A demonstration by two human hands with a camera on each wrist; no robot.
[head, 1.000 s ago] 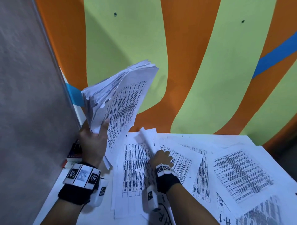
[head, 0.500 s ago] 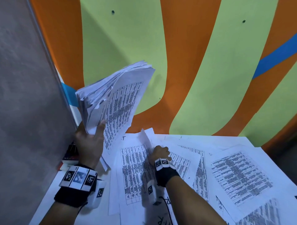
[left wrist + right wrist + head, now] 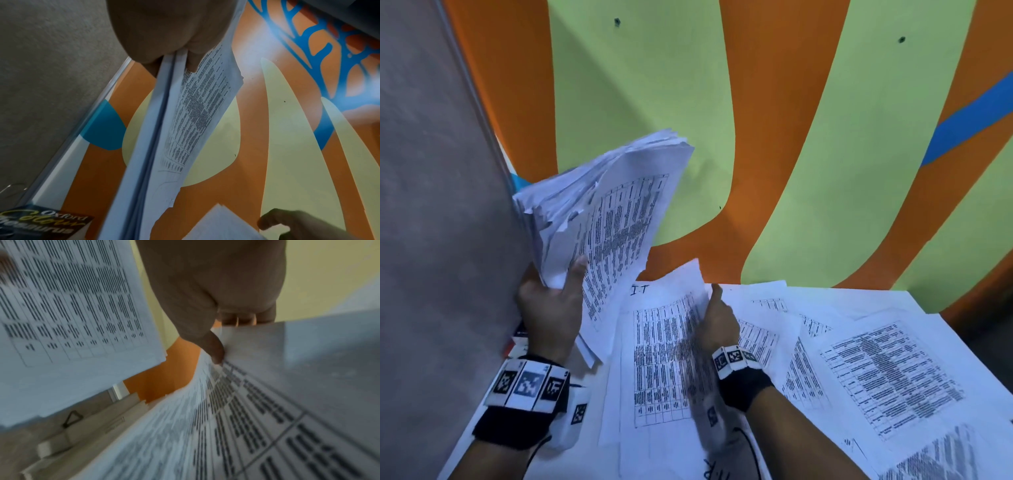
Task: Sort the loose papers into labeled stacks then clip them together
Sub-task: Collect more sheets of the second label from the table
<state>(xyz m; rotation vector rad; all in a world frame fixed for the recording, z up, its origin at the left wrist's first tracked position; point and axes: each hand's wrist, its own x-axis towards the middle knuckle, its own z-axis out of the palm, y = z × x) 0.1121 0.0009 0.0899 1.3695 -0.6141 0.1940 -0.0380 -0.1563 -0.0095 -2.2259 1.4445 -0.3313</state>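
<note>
My left hand (image 3: 551, 308) grips a thick, ragged bundle of printed papers (image 3: 616, 205) by its lower edge and holds it upright at the left; the left wrist view shows the bundle (image 3: 164, 129) edge-on under the hand (image 3: 164, 40). My right hand (image 3: 717, 320) pinches the right edge of a single table-printed sheet (image 3: 664, 342), thumb on top, fingers under it. That sheet lies tilted over a pile with a handwritten "IT" label (image 3: 639, 290). In the right wrist view the thumb (image 3: 213, 350) presses on the sheet (image 3: 246, 418).
More printed sheets (image 3: 887, 373) lie overlapping across the white table to the right, and another handwritten label (image 3: 714, 474) shows at the near edge. A grey partition (image 3: 431, 205) closes the left side. A thesaurus book (image 3: 41, 222) lies by it. A striped orange-green wall (image 3: 791, 137) stands behind.
The sheet in my right hand was curled up edge-on; now it has opened out flat over the "IT" pile. My left hand keeps the bundle raised in about the same place.
</note>
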